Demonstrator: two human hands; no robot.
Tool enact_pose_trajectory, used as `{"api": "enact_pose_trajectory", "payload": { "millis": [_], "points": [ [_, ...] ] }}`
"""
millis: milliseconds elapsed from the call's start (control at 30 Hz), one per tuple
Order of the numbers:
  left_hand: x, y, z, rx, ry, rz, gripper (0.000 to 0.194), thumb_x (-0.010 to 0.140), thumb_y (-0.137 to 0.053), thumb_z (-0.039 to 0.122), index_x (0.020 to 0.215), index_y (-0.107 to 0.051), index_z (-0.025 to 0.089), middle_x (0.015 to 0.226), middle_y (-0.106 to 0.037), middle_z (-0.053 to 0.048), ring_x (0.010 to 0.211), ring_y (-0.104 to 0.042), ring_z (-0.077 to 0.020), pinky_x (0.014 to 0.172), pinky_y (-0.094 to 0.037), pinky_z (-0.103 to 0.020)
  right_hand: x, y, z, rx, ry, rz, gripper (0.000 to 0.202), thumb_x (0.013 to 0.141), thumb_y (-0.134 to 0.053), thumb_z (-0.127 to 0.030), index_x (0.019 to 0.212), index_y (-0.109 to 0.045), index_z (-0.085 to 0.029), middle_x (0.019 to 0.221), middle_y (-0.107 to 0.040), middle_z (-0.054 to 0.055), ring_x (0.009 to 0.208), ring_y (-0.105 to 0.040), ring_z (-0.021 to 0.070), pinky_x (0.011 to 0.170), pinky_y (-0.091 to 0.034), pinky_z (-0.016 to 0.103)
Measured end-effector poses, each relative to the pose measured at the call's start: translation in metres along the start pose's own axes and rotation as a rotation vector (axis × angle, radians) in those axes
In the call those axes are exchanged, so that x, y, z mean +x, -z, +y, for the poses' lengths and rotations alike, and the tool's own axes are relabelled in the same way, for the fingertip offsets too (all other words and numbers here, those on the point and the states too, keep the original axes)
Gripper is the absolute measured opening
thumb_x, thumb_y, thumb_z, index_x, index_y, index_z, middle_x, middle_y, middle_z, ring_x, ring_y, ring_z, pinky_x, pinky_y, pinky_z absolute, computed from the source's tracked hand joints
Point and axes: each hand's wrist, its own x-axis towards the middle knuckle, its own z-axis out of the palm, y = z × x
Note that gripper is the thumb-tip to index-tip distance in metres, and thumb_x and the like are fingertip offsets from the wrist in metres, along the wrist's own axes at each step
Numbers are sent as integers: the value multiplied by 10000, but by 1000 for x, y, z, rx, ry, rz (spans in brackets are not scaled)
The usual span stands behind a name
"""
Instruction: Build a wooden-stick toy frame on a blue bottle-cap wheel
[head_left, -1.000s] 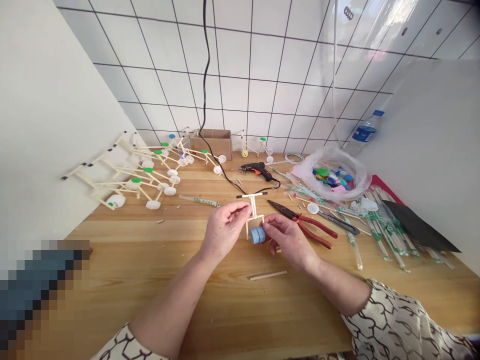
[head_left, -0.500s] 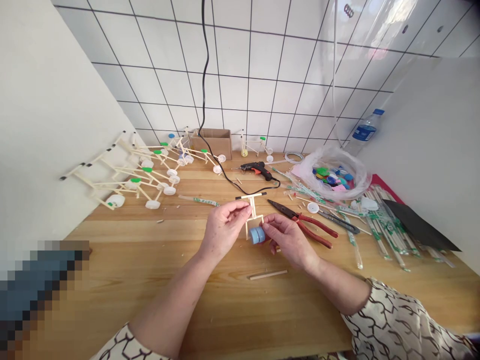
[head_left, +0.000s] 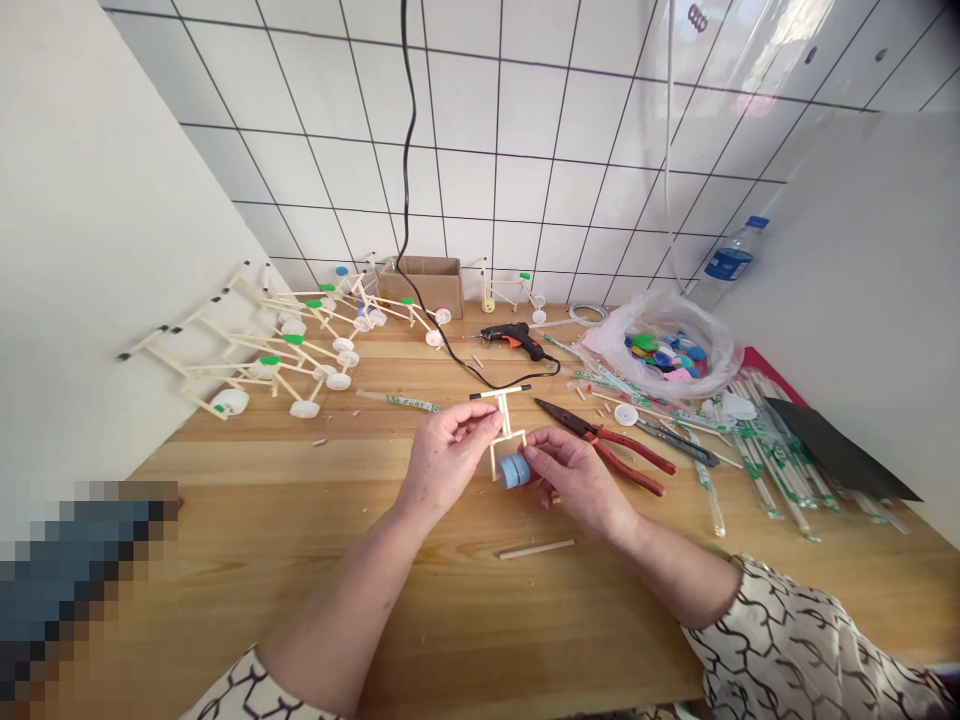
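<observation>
Wooden frame [head_left: 506, 422] | left hand [head_left: 445, 455] pinching stem [head_left: 505, 406] | right hand [head_left: 581, 478] pinching leg [head_left: 524, 438] beside blue caps [head_left: 513, 471]

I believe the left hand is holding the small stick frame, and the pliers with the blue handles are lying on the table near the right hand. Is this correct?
Not quite: in the head view, the handles of the pliers are red, not blue. The left hand does hold the small stick frame, and the pliers lie on the table near the right hand.
</observation>
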Motion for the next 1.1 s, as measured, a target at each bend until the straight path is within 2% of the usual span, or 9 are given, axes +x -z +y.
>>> {"api": "enact_pose_trajectory", "payload": {
  "millis": [1100],
  "points": [
    [1,0,-1,-45,15,5,195,747,-668,349,773,-706,160,718,-694,-9,697,-634,-145,675,-512,-225,0,0,1,2,-1,-1,361,700,-664,-510,798,-547,-183,640,-576,-19,543,-557,101,368,-363,165]
  ]
}}
